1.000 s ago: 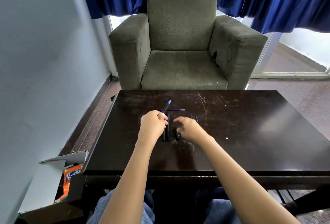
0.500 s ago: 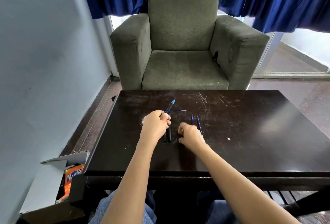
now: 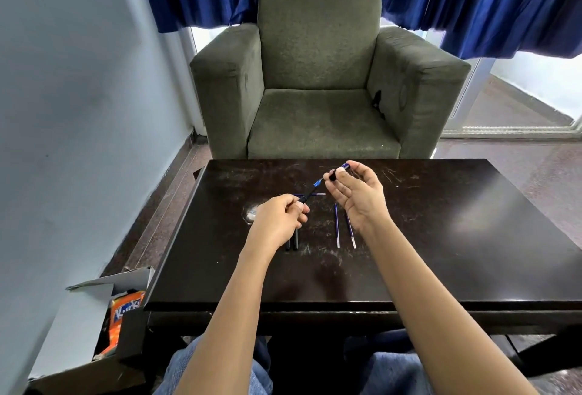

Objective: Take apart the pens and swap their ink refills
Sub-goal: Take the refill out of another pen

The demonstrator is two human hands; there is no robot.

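Observation:
My left hand (image 3: 278,224) grips a black pen (image 3: 310,194) whose blue tip points up and to the right, above the dark table (image 3: 441,253). My right hand (image 3: 357,194) is raised over the table and pinches a short black pen cap (image 3: 339,171) with a blue end between thumb and fingertips, just right of the pen's tip. Two blue ink refills (image 3: 345,231) lie side by side on the table below my right hand. Two black pen barrels (image 3: 292,243) lie under my left wrist, partly hidden. Another thin refill (image 3: 318,194) lies crosswise behind the pen.
A green armchair (image 3: 318,79) stands right behind the table's far edge. A grey wall runs along the left. An open cardboard box (image 3: 104,316) with an orange packet sits on the floor at the table's near left corner. My knees are under the front edge.
My right hand has picked the cap up from the table and lifted it to the pen's tip. My left hand has raised the pen slightly.

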